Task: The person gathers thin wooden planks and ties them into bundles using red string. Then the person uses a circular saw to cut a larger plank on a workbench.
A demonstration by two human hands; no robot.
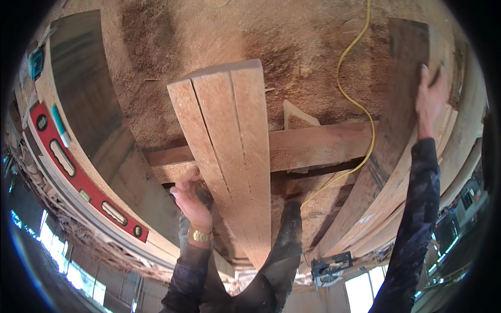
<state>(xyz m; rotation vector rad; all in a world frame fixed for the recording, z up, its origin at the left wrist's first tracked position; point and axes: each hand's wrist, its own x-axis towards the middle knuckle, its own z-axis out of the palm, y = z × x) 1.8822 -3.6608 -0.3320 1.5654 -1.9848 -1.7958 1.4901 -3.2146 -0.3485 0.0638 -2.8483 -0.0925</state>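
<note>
Several light wooden beams [229,130] lie side by side across a low timber crosspiece [323,146], with narrow gaps between them. Just left of these beams, my left hand [192,204] is open, its fingers loosely bent and holding nothing. A gold-coloured band [200,235] circles that wrist. Far to the right, my right hand [432,99] touches the upper edge of a dark-faced board [409,68]. Its thumb and fingers are apart, slightly blurred, and part of the hand is hard to make out.
A red spirit level [86,175] and a teal marker [60,125] lie on the timber at left. A yellow cord [342,86] winds over the sawdust-covered ground [219,31]. A circular saw [332,268] sits at the lower right. More planks [454,151] line the right side.
</note>
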